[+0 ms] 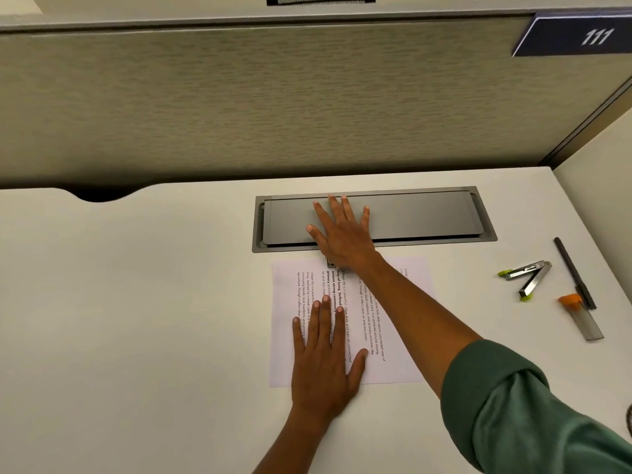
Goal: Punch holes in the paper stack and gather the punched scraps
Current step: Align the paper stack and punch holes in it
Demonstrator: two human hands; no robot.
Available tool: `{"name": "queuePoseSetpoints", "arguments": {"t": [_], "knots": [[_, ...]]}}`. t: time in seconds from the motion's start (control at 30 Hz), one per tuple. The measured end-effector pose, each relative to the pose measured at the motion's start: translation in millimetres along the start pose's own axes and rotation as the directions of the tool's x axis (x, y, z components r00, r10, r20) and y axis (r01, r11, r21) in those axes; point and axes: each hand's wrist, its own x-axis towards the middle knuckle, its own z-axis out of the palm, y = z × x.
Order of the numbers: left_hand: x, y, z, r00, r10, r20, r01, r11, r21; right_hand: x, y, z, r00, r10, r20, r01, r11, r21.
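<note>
A stack of printed white paper (pixel 393 357) lies flat on the white desk (pixel 136 302). My left hand (pixel 325 354) rests palm down on the near part of the paper, fingers spread. My right hand (pixel 342 230) reaches past the far edge of the paper, palm down with fingers spread. A small metal object (pixel 331 263), probably the hole punch, shows just under its heel at the paper's far edge. Most of that object is hidden by the hand. No punched scraps are visible.
A grey recessed cable cover (pixel 427 217) sits in the desk behind the paper. At the right lie an opened stapler with green ends (pixel 526 277), a dark pen (pixel 571 268) and a clear tube with an orange cap (pixel 581 316). A beige partition (pixel 273 97) closes the back.
</note>
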Motion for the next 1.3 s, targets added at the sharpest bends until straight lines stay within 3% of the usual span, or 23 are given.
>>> {"name": "queuePoseSetpoints", "arguments": {"t": [0.27,0.57,0.73,0.97,1.2,1.3], "knots": [[0.3,-1.5,4.5,1.000,0.003,-0.018,-0.003,1.000,-0.002,3.5,1.1,2.9,1.000,0.011,-0.022,-0.011,1.000,-0.005],[0.1,-2.1,6.2,1.000,0.008,-0.019,-0.008,1.000,-0.007,13.9,2.8,13.2,0.989,0.069,0.132,-0.074,0.997,0.035],[0.1,-2.0,5.3,1.000,0.005,-0.014,-0.005,1.000,-0.019,13.8,3.5,11.4,0.989,0.074,0.127,-0.079,0.996,0.034],[0.8,-2.0,4.9,1.000,-0.003,-0.021,0.003,1.000,-0.023,9.5,1.1,10.5,0.997,0.070,0.017,-0.071,0.996,0.060],[-0.1,-1.2,6.6,0.999,-0.001,-0.039,0.000,1.000,-0.018,-6.9,-5.1,-4.2,0.973,0.022,-0.230,-0.018,1.000,0.019],[0.0,-2.0,6.9,0.999,0.000,-0.032,0.000,1.000,-0.014,-13.0,-8.1,-10.4,0.963,0.014,-0.269,-0.016,1.000,-0.003]]}}
